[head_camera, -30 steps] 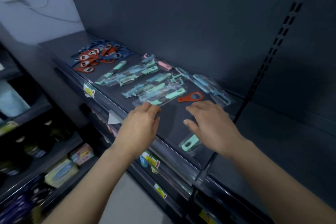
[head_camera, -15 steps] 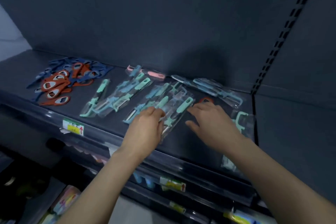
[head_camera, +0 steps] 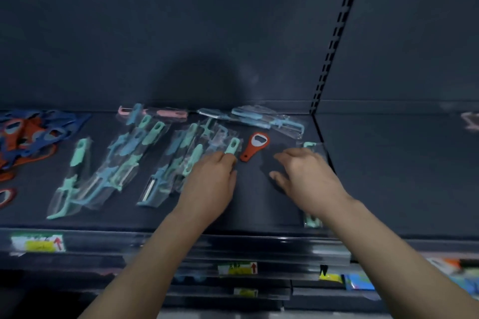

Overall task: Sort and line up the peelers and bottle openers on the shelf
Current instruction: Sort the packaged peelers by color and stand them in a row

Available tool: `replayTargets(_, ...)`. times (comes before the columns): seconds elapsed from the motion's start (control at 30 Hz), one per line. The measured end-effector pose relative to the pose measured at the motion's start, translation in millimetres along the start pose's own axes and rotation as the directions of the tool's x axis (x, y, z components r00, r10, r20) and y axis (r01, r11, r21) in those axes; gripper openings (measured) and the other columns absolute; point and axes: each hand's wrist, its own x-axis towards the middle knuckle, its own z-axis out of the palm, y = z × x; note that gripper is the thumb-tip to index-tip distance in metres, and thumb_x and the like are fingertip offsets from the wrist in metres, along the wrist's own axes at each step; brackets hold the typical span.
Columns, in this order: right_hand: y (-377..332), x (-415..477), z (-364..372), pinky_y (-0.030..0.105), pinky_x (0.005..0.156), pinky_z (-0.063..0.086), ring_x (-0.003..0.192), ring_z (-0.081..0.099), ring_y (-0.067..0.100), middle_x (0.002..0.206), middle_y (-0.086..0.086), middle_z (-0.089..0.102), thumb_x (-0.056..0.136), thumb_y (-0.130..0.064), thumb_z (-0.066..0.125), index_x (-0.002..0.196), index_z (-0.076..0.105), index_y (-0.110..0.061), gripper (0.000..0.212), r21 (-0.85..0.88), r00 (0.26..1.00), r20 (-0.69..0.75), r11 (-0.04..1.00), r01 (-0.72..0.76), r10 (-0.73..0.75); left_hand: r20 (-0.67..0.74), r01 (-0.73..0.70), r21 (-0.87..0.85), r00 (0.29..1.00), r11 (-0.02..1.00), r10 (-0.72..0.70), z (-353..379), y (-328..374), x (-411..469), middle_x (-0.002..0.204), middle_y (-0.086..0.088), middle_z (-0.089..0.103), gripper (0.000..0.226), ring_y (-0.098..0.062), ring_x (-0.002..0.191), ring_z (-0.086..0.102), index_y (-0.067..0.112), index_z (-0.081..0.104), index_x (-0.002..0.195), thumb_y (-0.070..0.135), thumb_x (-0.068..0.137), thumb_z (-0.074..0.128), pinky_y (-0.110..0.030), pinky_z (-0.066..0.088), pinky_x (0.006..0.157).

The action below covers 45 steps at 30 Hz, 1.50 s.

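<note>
Several bagged peelers (head_camera: 124,163) with mint and blue handles lie slanted across the dark shelf (head_camera: 256,204). My left hand (head_camera: 212,184) rests its fingertips on the rightmost mint-handled peeler (head_camera: 232,146). A lone orange bottle opener (head_camera: 255,146) lies between my hands, touched by neither. My right hand (head_camera: 308,179) lies with spread fingers over another bagged mint peeler (head_camera: 312,220), whose ends show above and below it. A pile of blue and orange bottle openers (head_camera: 31,134) sits at the far left.
More bagged peelers (head_camera: 259,116) and a pink one (head_camera: 168,112) lie along the back wall. A slotted upright (head_camera: 331,46) divides this shelf from the neighbouring shelf (head_camera: 388,168) on the right. Price tags (head_camera: 39,242) line the front rail, with lower shelves below.
The view has swung to face the shelf squarely. My right hand has moved right, uncovering the orange opener. My left hand has stayed on the mint peelers.
</note>
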Motion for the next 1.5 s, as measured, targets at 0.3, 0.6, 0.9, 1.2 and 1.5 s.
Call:
replayTargets(0.3,-59.1,56.6,6.1,0.034,0.092,0.038,0.111,0.048,0.028,0.115,0.005,0.058,0.094,-0.039,0.047,0.114,0.057,-0.015,0.032,-0.009,0.982,-0.002,0.982,0.188,-0.188,-0.071,0.156,0.013,0.985,0.988,-0.155,-27.9,-63.8,-11.9,0.115,-0.005,0.055,0.026,-0.023,0.103,0.052,0.01,0.055,0.12,0.019,0.097,0.046,-0.032,0.041,0.082)
replayTargets(0.6,-122.2,115.4,10.3,0.034,0.09,0.037,0.112,0.048,0.028,0.113,0.006,0.058,0.094,-0.037,0.046,0.11,0.056,-0.014,0.029,0.003,0.993,-0.005,0.993,0.117,-0.117,-0.045,0.135,0.068,0.99,0.988,-0.133,-60.3,-159.9,33.0,0.109,-0.012,0.058,0.021,-0.032,0.099,0.055,0.006,0.059,0.108,0.016,0.092,0.051,-0.042,0.045,0.083)
replayTargets(0.9,-158.0,150.6,21.5,0.033,0.091,0.037,0.116,0.047,0.028,0.12,0.006,0.055,0.094,-0.04,0.047,0.117,0.055,-0.014,0.036,-0.016,0.99,0.007,0.99,-0.138,0.138,0.13,-0.151,0.105,0.982,0.983,0.137,-56.1,-221.5,120.2,0.118,-0.011,0.055,0.029,-0.03,0.108,0.051,0.008,0.055,0.119,0.008,0.091,0.047,-0.039,0.039,0.09)
replayTargets(1.2,-157.6,139.6,30.0,0.037,0.094,0.037,0.12,0.04,0.029,0.129,0.007,0.048,0.089,-0.05,0.052,0.125,0.049,-0.014,0.051,-0.038,0.928,0.07,0.93,-0.364,0.366,0.307,-0.328,0.378,0.927,0.866,0.217,-35.4,-207.9,160.9,0.118,-0.008,0.058,0.026,-0.028,0.11,0.051,0.013,0.057,0.114,0.011,0.087,0.055,-0.036,0.036,0.088)
replayTargets(1.5,-144.6,130.4,28.2,0.036,0.093,0.037,0.121,0.038,0.031,0.127,0.01,0.047,0.09,-0.049,0.053,0.121,0.051,-0.009,0.05,0.071,0.942,0.093,0.942,-0.329,0.322,0.16,-0.49,0.389,0.87,0.78,0.467,-47.6,-194.1,134.4,0.104,-0.005,0.054,0.023,-0.025,0.1,0.044,0.01,0.057,0.103,0.012,0.081,0.05,-0.033,0.027,0.079)
